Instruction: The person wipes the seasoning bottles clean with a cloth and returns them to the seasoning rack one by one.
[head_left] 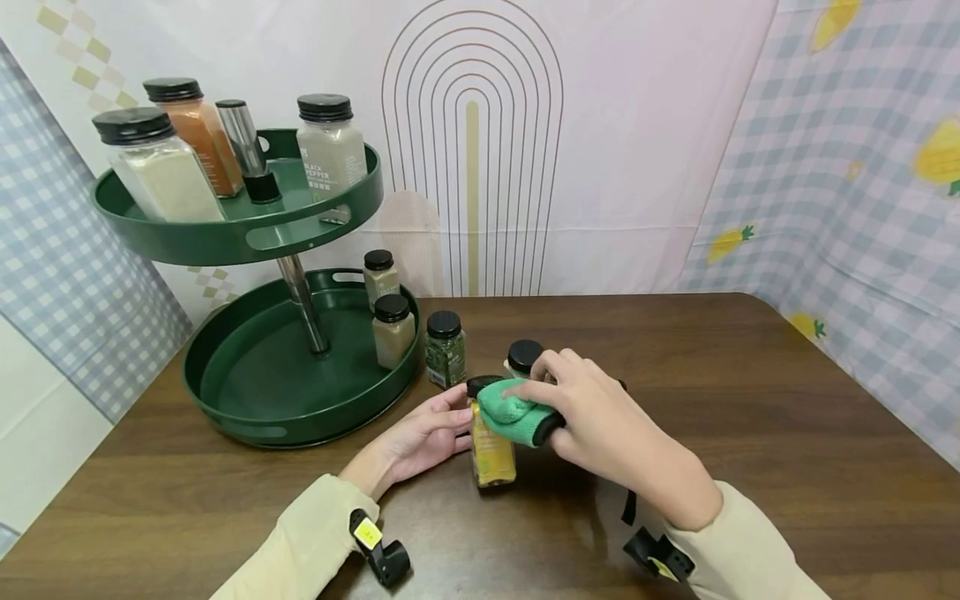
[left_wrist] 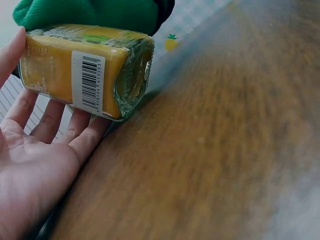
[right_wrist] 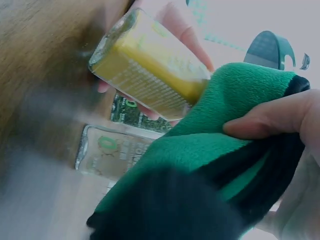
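My left hand (head_left: pixel 420 437) grips a square glass spice jar (head_left: pixel 493 462) of yellow powder, thumb on one side and fingers spread along the other. A white barcode label and the thick glass base of the jar show in the left wrist view. A green cloth (head_left: pixel 516 410) with black edging is bunched in my right hand (head_left: pixel 600 412) and lies against the jar's upper part, just under the black lid (head_left: pixel 482 385). In the right wrist view the thumb (right_wrist: pixel 265 120) presses on the folded cloth. Partly hidden behind the cloth and right hand stands another black-lidded jar (head_left: pixel 524 353).
A jar of green herbs (head_left: pixel 446 354) stands beside a two-tier green turntable rack (head_left: pixel 262 429). Two small jars sit on its lower tier. The upper tier bears a pale powder jar (head_left: pixel 168 179), an orange jar (head_left: pixel 202 137), a steel grinder (head_left: pixel 243 142) and a pepper jar (head_left: pixel 330 154).
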